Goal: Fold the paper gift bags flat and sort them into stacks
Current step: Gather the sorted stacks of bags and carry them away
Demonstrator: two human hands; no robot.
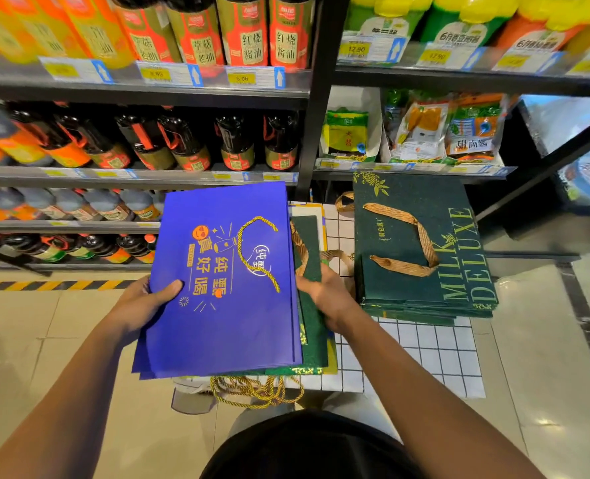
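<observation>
Between the two hands, just left of the green stack [421, 250], a flattened blue bag [224, 281] is lying with its long axis running near to far, on top of a looser pile of green bags [312, 326] over a white gridded surface [424, 354]. The left hand [145, 305] is pinching the blue bag's left edge, thumb on top, while the right hand [328, 299] is curling round the pile's right edge. As a judgement, the green stack lies nearer the right hand, with only its ribbon handles [404, 243] in the way; shelves of bottles [169, 143] are standing far beyond.
</observation>
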